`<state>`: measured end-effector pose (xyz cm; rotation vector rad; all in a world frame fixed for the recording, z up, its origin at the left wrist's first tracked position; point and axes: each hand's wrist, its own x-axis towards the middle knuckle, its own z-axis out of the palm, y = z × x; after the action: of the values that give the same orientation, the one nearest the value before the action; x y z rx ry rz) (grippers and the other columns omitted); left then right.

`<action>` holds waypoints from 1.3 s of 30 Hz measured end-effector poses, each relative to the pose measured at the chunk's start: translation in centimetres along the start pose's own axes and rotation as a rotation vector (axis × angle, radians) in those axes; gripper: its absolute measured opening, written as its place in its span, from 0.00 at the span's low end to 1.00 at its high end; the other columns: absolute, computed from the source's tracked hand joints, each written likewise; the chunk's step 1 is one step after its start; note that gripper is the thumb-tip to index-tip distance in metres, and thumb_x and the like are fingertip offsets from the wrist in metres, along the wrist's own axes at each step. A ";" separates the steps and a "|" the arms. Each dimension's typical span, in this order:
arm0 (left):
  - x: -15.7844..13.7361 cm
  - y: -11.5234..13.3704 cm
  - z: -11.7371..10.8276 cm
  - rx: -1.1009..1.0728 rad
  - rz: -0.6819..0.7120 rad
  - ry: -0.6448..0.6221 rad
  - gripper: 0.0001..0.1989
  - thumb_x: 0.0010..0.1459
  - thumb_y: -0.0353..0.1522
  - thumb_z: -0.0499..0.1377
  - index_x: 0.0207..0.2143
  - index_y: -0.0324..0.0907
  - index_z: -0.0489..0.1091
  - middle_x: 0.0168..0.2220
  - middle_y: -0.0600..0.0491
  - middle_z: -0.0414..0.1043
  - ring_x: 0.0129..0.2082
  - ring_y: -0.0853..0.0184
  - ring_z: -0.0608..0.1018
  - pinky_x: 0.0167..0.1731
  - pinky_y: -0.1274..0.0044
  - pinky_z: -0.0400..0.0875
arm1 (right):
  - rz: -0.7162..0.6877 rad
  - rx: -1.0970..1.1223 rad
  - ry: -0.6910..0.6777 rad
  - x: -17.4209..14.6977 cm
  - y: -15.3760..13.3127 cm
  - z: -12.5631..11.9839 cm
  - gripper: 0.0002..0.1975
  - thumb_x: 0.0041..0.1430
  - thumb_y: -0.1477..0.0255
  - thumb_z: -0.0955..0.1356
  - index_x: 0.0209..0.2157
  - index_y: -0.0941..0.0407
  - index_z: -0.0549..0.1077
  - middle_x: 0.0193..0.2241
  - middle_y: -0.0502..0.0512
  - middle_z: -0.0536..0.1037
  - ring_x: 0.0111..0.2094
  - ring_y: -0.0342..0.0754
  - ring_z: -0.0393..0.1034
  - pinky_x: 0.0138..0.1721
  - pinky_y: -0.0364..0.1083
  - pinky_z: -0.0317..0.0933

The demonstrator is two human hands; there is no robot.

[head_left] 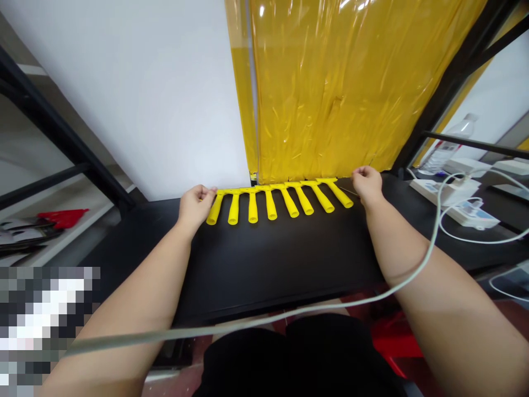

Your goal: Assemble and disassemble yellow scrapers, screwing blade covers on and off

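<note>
Several yellow T-shaped plastic pieces (pixel 271 205) lie side by side across the black table, their crossbars joined in one line and their hollow round stems pointing toward me. My left hand (pixel 195 208) is closed in a pinch at the left end of this row, with its fingertips on the crossbar of the leftmost piece. Beyond the right end, my right hand (pixel 367 184) is also closed in a pinch, apart from the yellow pieces. A thin cord (pixel 349 191) runs from the row's right end to its fingers. Whether the cord passes through every piece is hidden.
Behind the row stand a white panel (pixel 165 99) and a yellow plastic curtain (pixel 330 99). At right are power strips (pixel 467 209) and a clear bottle (pixel 450 144). A pale cable (pixel 330 305) crosses in front of my arms. Black frame posts (pixel 78 143) flank the black table (pixel 264 259).
</note>
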<state>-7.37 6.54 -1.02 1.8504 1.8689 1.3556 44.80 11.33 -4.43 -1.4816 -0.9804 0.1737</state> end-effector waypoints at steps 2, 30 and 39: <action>0.4 -0.3 -0.3 -0.005 -0.014 0.022 0.21 0.67 0.47 0.54 0.28 0.43 0.73 0.25 0.53 0.75 0.27 0.65 0.76 0.32 0.73 0.67 | 0.033 0.035 -0.018 -0.1 -0.4 -0.1 0.06 0.46 0.76 0.66 0.29 0.54 0.71 0.25 0.49 0.73 0.26 0.47 0.67 0.31 0.46 0.65; 2.2 -3.9 -2.1 0.178 -0.171 0.056 0.13 0.59 0.43 0.61 0.36 0.44 0.78 0.35 0.51 0.80 0.36 0.59 0.78 0.36 0.71 0.67 | 0.086 0.080 -0.155 -1.4 -1.9 0.1 0.04 0.54 0.72 0.64 0.26 0.52 0.66 0.18 0.49 0.69 0.19 0.45 0.62 0.21 0.44 0.58; 2.8 -5.9 -1.5 0.147 -0.199 -0.010 0.11 0.51 0.34 0.64 0.39 0.45 0.78 0.37 0.52 0.80 0.36 0.61 0.78 0.38 0.72 0.70 | 0.014 -0.078 -0.258 -1.3 -0.7 0.5 0.04 0.56 0.69 0.63 0.28 0.52 0.66 0.21 0.50 0.72 0.19 0.44 0.64 0.21 0.43 0.61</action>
<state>-13.13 9.42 -2.91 1.6749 2.1336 1.1712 43.36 10.80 -4.45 -1.5639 -1.1950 0.3473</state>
